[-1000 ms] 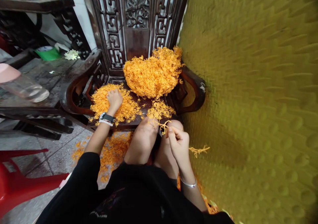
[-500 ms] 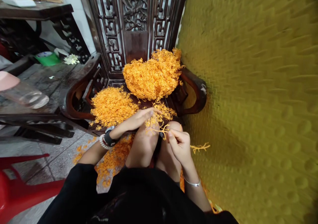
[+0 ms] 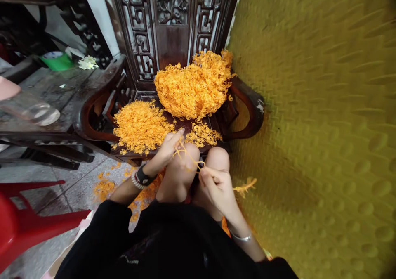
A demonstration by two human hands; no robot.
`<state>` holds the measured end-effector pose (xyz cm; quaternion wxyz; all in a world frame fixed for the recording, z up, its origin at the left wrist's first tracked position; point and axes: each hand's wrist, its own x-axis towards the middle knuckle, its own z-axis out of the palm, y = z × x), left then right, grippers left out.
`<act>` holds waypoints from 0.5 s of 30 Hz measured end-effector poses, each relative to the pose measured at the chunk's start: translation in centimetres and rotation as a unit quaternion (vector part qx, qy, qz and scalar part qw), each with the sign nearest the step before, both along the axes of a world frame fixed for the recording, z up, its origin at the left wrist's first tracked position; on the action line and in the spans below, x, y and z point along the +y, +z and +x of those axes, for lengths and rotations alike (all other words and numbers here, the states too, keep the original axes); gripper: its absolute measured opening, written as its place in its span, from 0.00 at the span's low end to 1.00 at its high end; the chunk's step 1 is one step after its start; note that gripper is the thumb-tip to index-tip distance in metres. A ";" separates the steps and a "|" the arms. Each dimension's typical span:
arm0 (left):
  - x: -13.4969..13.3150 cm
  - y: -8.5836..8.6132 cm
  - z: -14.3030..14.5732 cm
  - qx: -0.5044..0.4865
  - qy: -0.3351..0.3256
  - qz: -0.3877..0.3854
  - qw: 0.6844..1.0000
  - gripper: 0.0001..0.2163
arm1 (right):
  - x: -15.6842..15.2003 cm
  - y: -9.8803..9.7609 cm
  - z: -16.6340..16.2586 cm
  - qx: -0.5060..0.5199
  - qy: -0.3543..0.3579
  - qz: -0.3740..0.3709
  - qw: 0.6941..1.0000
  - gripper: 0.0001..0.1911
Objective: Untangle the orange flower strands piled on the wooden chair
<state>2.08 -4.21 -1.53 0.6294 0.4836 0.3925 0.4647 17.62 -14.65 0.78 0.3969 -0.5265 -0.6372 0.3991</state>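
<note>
Above my knees, my right hand [image 3: 218, 186] pinches a thin orange branched piece [image 3: 191, 159], which looks like a moulded plastic sprig. One part of it stretches toward my left hand [image 3: 170, 147], whose fingers are closed around its far end. More orange branching [image 3: 246, 187] sticks out past the outer side of my right hand. A small heap of orange sprigs [image 3: 202, 133] lies just beyond my knees on a dark wooden chair seat. Left of it is a rounded pile of small orange pieces [image 3: 140, 126], close to my left hand.
A large orange mound [image 3: 193, 91] rests against the carved chair back [image 3: 171, 43]. Yellow textured matting [image 3: 315, 105] stands along the right. At left are a bottle with a pink cap [image 3: 34, 107], green tape [image 3: 57, 60] and a red stool [image 3: 21, 225]. Orange bits [image 3: 105, 188] litter the floor.
My left hand has drawn back from the small heap toward me and closed on the branched piece. My right hand keeps its pinch and has shifted slightly. The view has tilted a little.
</note>
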 end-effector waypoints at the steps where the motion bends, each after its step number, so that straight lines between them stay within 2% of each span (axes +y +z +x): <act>1: -1.2 0.6 0.0 -0.042 -0.006 -0.028 0.999 0.27 | -0.2 0.3 0.5 0.039 0.010 -0.014 0.999 0.23; 4: -5.2 1.5 -0.2 -0.057 -0.017 -0.041 0.997 0.27 | -0.8 1.7 2.8 0.091 0.078 -0.043 0.992 0.25; 7: -7.8 1.2 -0.8 -0.012 -0.028 -0.007 1.000 0.28 | -0.9 3.0 4.3 0.096 0.134 -0.097 0.982 0.27; 8: -8.3 1.0 -1.2 0.019 -0.021 0.030 0.999 0.27 | -0.8 3.4 4.4 0.104 0.149 -0.124 0.976 0.27; 10: -8.7 1.0 -2.0 0.094 0.010 0.164 0.982 0.25 | -0.7 4.1 4.3 0.125 0.176 -0.172 0.961 0.28; 12: -8.6 1.5 -3.3 0.173 0.054 0.297 0.937 0.22 | -1.4 4.6 4.2 0.118 0.195 -0.191 0.955 0.30; 13: -8.4 2.0 -4.2 0.207 0.091 0.329 0.917 0.21 | -2.2 4.9 4.5 0.096 0.180 -0.181 0.962 0.30; 15: -7.3 2.8 -6.8 0.243 0.184 0.307 0.901 0.20 | -4.4 5.4 5.8 0.032 0.087 -0.132 0.987 0.28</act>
